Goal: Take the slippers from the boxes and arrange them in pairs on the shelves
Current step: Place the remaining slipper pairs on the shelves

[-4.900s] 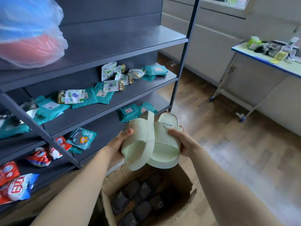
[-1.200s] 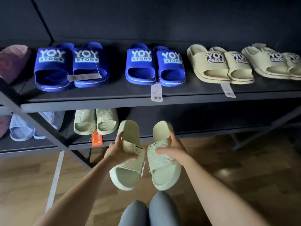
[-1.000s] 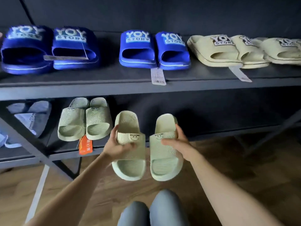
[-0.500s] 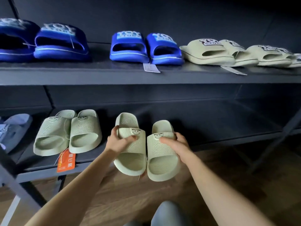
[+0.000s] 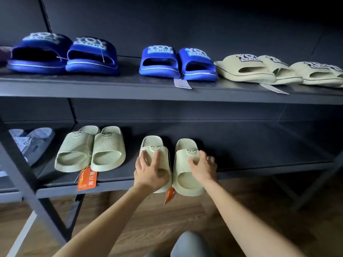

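Observation:
Two pale green ribbed slippers lie side by side on the lower shelf, toes overhanging its front edge. My left hand grips the strap of the left green slipper. My right hand holds the strap of the right green slipper. An orange tag dangles between them. A matching green pair with its own orange tag rests to the left on the same shelf.
The upper shelf carries two blue pairs and cream slippers. Light blue-grey slippers lie at the far left of the lower shelf. A dark diagonal brace crosses the left. Wooden floor lies below.
Both hands carried the green pair forward from in front of the shelf and set it down on the lower shelf, right of the matching pair. My view came lower and closer.

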